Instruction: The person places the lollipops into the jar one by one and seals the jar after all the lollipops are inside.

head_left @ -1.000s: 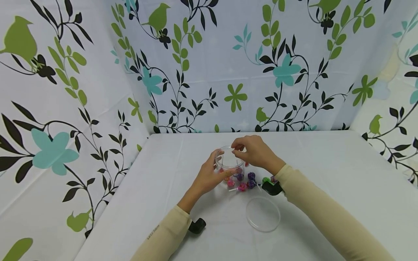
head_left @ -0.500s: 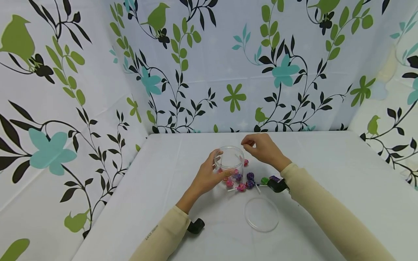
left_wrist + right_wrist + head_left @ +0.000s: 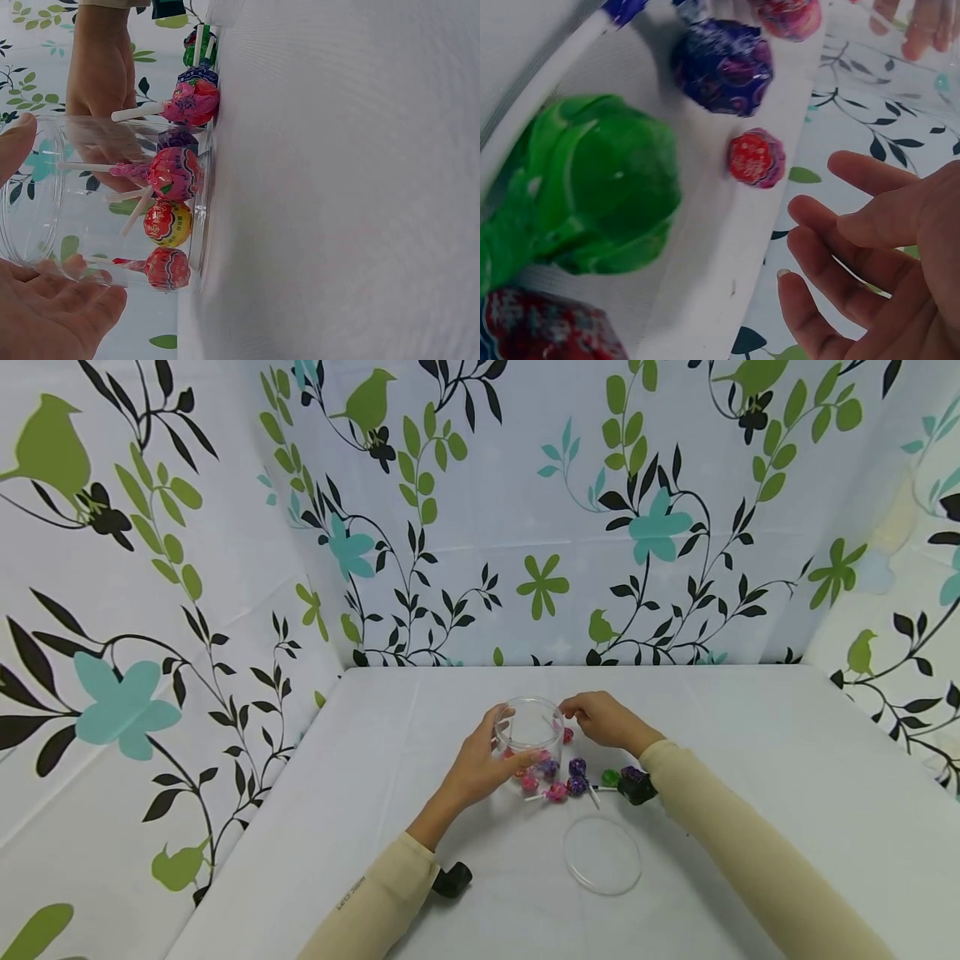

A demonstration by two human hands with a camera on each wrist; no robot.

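In the head view my left hand [image 3: 480,767] grips a clear round jar [image 3: 534,732] from its left side, thumb in front. The jar stands upright and open on the table. Inside it are several wrapped lollipops, among them a pink one [image 3: 175,174] and a red-and-yellow one [image 3: 168,223], sticks up. My right hand [image 3: 606,720] is just right of the jar, low over the table. Its fingers are loosely bent with nothing between them in the right wrist view, close to a red-and-pink lollipop [image 3: 756,157] but apart from it.
Right of the jar lie more lollipops: purple [image 3: 577,767], pink [image 3: 556,792] and green [image 3: 604,184]. A clear round lid [image 3: 602,890] lies in front of them on the white-covered table [image 3: 360,760]. A patterned cloth [image 3: 480,527] hangs behind and at the sides.
My right hand has moved from above the jar's mouth to the right, then down beside the red-and-pink lollipop. The left hand and the jar have stayed in place.
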